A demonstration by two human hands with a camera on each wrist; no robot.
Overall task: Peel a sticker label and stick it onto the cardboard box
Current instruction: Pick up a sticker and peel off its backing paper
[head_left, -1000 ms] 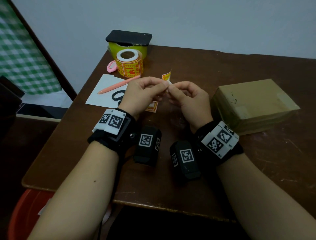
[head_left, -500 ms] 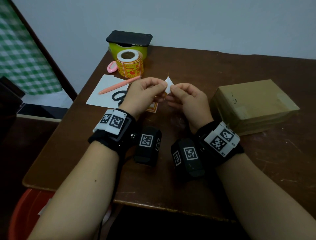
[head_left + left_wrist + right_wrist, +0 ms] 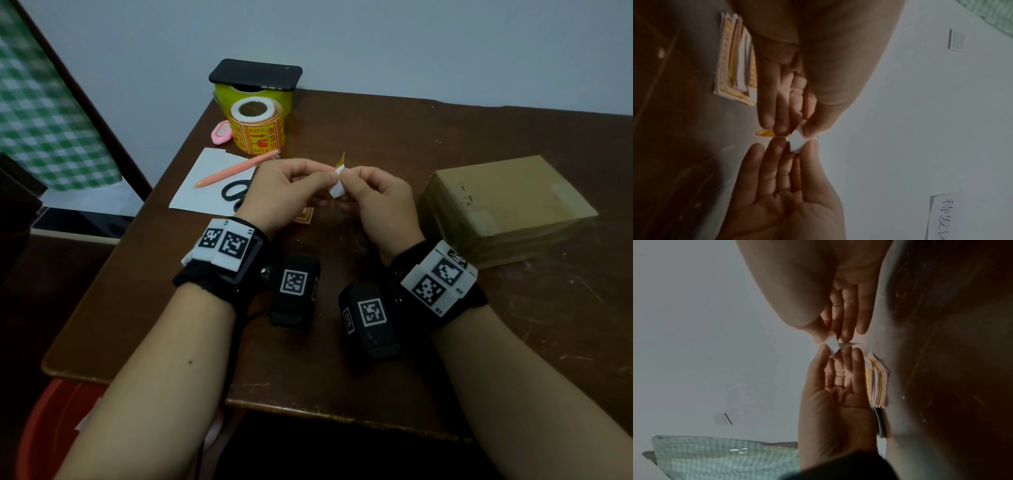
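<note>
While both hands pinch it, sticker label (image 3: 337, 178) now shows its orange corner peeled up.

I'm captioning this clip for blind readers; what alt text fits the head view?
Above a brown table, a left hand and right hand pinch a small sticker label between their fingertips. A cardboard box sits to the right, a roll of orange labels at the back.
</note>
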